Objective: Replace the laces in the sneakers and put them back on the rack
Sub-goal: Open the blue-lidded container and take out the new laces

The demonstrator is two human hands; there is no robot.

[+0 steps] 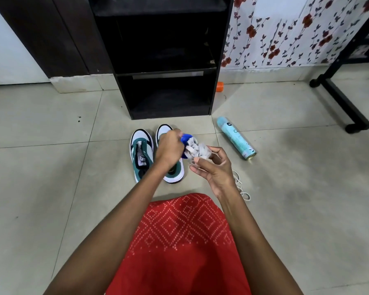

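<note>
The sneakers (pixel 141 154) stand on the floor (pixel 51 167) by the rack (pixel 168 70), with no laces, I think. The left hand (pixel 168 147) grips and the right hand (pixel 215 167) pinches the new laces (pixel 198 151). Lacing is still to do.

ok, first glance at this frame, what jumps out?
The left hand and right hand meet mid-frame, holding a bundle of white laces with a blue piece at its far end. Under them a pair of green and white sneakers stands on the tiles in front of a black rack. A pale blue spray can lies on the floor to the right.
</note>
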